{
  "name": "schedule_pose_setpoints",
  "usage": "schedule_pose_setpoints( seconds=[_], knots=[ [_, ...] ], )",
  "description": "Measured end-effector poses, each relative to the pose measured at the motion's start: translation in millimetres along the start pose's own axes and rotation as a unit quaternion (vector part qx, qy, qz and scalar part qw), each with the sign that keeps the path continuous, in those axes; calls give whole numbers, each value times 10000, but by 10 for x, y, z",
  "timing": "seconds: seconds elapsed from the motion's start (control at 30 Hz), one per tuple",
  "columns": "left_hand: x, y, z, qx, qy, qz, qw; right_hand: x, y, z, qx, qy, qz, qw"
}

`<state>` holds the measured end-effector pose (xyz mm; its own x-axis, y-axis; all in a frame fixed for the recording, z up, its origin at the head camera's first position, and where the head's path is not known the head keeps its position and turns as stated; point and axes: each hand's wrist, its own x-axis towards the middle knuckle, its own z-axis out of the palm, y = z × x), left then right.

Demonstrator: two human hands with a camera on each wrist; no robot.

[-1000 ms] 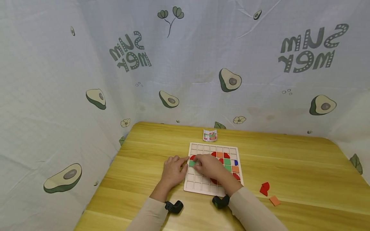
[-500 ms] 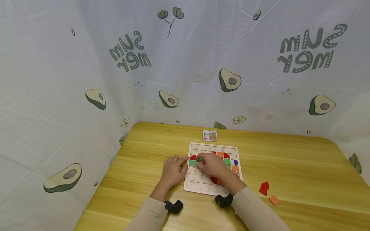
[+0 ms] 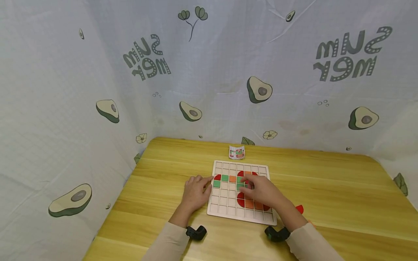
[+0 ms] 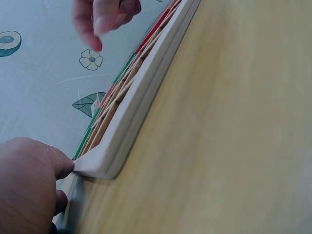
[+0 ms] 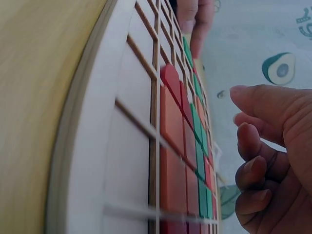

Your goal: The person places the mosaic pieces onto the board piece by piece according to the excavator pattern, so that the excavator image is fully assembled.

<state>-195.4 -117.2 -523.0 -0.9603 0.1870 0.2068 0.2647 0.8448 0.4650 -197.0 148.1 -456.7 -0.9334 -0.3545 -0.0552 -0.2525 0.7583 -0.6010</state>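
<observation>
A pale wooden grid board (image 3: pixel 225 210) lies on the table, with red, green and orange tiles in some of its squares. My left hand (image 3: pixel 197 194) rests at the board's left edge, its index finger and thumb touching the rim. Over the right part of the board hovers my right hand (image 3: pixel 263 189). In the right wrist view, that hand's thumb and fingers (image 5: pixel 261 105) are apart, loosely bent, with nothing between them. A green tile (image 3: pixel 224 178) sits between a red quarter-round tile (image 3: pixel 217 177) and an orange tile (image 3: pixel 232 179). My right hand hides several tiles beneath it.
A small printed pattern card (image 3: pixel 236 152) stands behind the board. A red piece (image 3: pixel 299 209) lies on the table right of the board, partly covered by my right forearm, as is an orange tile. A patterned curtain (image 3: pixel 209 72) surrounds the table (image 3: pixel 169 163).
My right hand has moved right across the board, away from the green tile at its left, uncovering that tile and the orange one. The left hand has stayed at the edge.
</observation>
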Motion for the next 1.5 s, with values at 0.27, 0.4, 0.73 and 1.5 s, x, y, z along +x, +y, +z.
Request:
schedule_pose_setpoints(
  seconds=[0.27, 0.4, 0.73, 1.5],
  knots=[
    [-4, 7, -11, -14, 7, -12, 10000, -338, 220, -210, 79, -113, 135, 9998],
    [-5, 14, -15, -21, 6, -6, 10000, -515, 327, -300, -25, -31, 294, 9996],
    [-11, 9, -10, -43, -3, -36, 10000, -967, 597, -475, 24, -58, 729, 9973],
    [-11, 28, -23, -63, -18, -28, 10000, -1534, 1164, -538, 112, -455, 1645, 9853]
  ],
)
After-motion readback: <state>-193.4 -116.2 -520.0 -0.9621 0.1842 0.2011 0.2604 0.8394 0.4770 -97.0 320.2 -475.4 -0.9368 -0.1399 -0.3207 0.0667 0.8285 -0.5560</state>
